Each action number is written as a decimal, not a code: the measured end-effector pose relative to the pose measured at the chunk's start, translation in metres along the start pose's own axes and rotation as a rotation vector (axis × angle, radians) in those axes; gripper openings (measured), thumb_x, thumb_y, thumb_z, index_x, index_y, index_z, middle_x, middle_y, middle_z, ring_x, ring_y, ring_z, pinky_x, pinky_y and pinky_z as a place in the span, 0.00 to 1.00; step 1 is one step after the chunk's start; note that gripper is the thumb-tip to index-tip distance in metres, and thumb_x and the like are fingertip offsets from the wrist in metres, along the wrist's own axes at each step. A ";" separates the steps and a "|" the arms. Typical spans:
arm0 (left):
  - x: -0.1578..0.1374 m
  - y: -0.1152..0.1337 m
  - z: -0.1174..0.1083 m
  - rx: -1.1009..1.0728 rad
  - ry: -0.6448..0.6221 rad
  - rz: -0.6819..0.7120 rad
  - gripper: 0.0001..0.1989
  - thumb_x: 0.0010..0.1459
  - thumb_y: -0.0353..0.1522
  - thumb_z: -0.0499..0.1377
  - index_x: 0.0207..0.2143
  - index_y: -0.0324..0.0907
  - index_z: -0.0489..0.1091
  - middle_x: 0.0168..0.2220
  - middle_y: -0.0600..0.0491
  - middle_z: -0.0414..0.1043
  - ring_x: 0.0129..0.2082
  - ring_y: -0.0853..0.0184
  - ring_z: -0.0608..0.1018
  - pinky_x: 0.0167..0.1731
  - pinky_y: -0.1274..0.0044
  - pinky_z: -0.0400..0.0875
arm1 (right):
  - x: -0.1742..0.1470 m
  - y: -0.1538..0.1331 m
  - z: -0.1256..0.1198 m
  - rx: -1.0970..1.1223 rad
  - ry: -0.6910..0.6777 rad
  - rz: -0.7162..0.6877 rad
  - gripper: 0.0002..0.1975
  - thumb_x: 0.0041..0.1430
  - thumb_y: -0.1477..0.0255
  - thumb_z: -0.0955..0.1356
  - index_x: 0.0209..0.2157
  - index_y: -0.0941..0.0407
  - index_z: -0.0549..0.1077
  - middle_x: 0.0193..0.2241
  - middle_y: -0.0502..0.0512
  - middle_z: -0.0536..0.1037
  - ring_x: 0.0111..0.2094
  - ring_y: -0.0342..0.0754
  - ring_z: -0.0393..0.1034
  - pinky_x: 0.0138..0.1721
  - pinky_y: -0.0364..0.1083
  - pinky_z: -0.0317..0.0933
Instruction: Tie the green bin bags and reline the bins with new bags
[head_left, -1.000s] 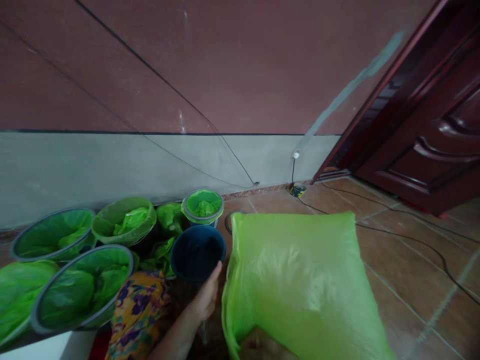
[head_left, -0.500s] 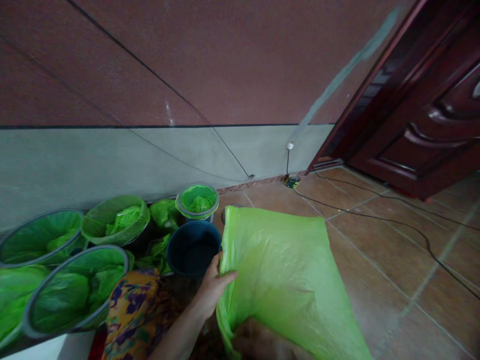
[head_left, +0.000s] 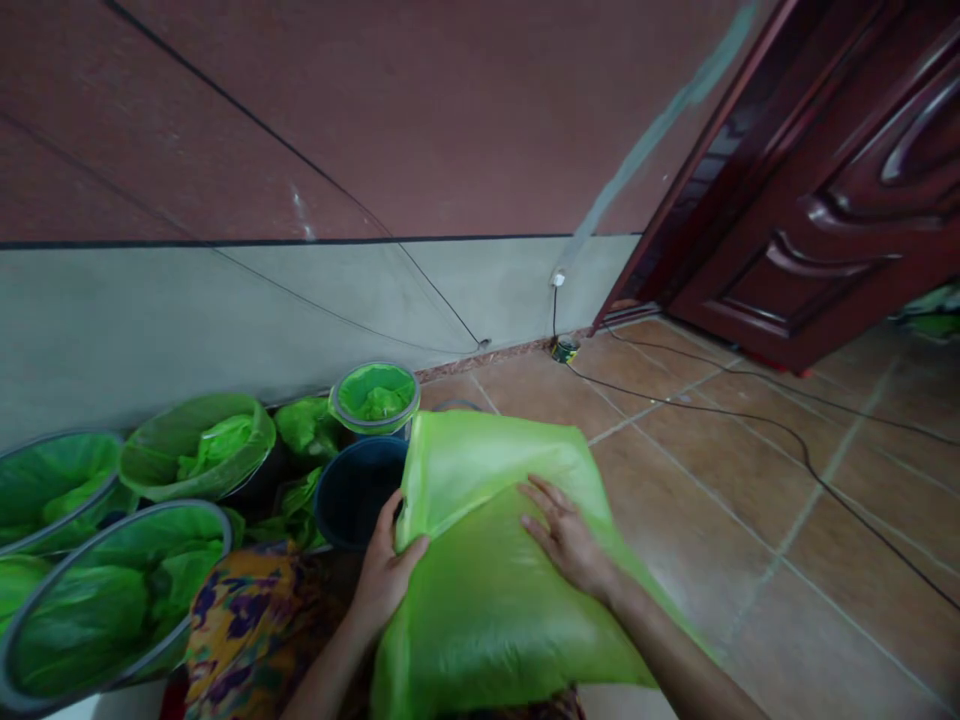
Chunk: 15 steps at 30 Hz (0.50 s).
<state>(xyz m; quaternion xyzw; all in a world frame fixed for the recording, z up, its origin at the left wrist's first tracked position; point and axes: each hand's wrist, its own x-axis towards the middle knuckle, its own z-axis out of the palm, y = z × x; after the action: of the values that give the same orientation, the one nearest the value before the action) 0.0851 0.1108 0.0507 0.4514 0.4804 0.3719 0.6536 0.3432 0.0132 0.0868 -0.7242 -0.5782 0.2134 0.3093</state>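
Green bag (head_left: pixel 487 590) beside dark blue bucket (head_left: pixel 352 490), green-lined bins (head_left: pixel 176 506) farther left

Far side of me: wall, dull red-brown upper part (head_left: pixel 450 120), grey lower band (head_left: pixel 187 310), dark dividing line (head_left: pixel 465 238) between. Black wire (head_left: pixel 282 144) slants down across both to the wall's foot. Pale grey-green streak (head_left: pixel 637 150) runs down to a white fitting (head_left: pixel 558 278) low on the wall. Narrow speckled skirting (head_left: pixel 517 353) at the base. Far right I've got a dark red panelled door (head_left: pixel 840 200), glossy. Floor (head_left: pixel 697 500) is brown tile, pale joints; dark cable (head_left: pixel 750 414) snakes across it to the right. Light's dim, soft sheen on the tiles.
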 end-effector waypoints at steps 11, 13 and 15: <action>-0.008 0.013 -0.036 -0.136 -0.037 -0.072 0.49 0.40 0.34 0.70 0.64 0.52 0.55 0.52 0.51 0.74 0.49 0.53 0.77 0.43 0.71 0.76 | 0.009 0.050 0.087 0.730 -0.034 0.317 0.36 0.57 0.44 0.61 0.58 0.54 0.69 0.61 0.58 0.66 0.63 0.54 0.56 0.65 0.55 0.47; -0.007 0.014 -0.040 -0.121 0.004 -0.067 0.47 0.40 0.33 0.69 0.64 0.52 0.57 0.52 0.52 0.75 0.48 0.54 0.77 0.42 0.71 0.76 | 0.009 0.062 0.080 0.775 0.061 0.397 0.35 0.55 0.45 0.64 0.54 0.55 0.72 0.58 0.59 0.70 0.60 0.56 0.62 0.62 0.55 0.53; -0.006 0.015 -0.041 -0.084 0.061 -0.053 0.44 0.40 0.32 0.68 0.62 0.50 0.61 0.51 0.52 0.75 0.49 0.54 0.77 0.43 0.71 0.75 | 0.007 0.073 0.076 0.784 0.159 0.496 0.33 0.51 0.47 0.68 0.50 0.56 0.74 0.52 0.61 0.76 0.55 0.57 0.68 0.57 0.56 0.60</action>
<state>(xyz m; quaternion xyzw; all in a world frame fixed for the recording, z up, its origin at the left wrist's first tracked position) 0.0428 0.1194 0.0611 0.3989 0.4958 0.3881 0.6666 0.3462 0.0246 -0.0181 -0.6830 -0.2379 0.4272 0.5426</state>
